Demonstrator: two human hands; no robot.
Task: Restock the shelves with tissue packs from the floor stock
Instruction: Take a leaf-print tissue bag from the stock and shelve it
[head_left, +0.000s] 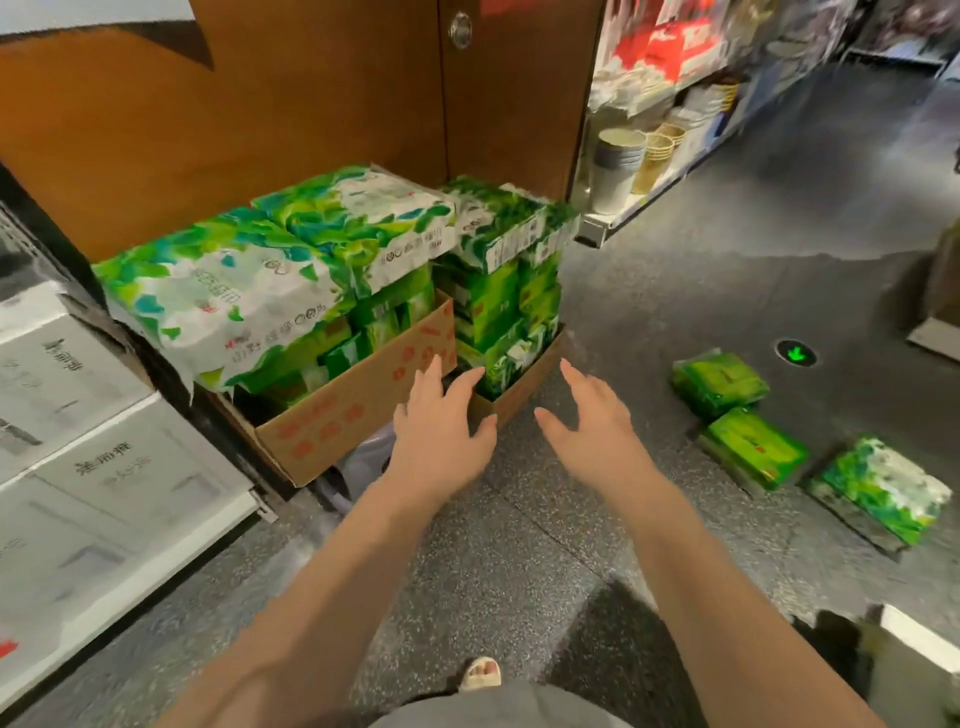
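Note:
Two cardboard boxes of green tissue packs stand on the floor against a wooden panel: a large box on the left and a smaller one on the right. Big green-and-white packs lie on top of the large box. A tall stack of green packs fills the smaller one. My left hand is open, its fingers near the front corner between the boxes. My right hand is open beside the smaller box, apart from it. Three loose packs lie on the floor at right.
White cartons fill a low shelf at left. Further shelves with paper cups and red packs run along the back right. A green arrow floor light glows beyond the loose packs. My sandalled foot shows at the bottom.

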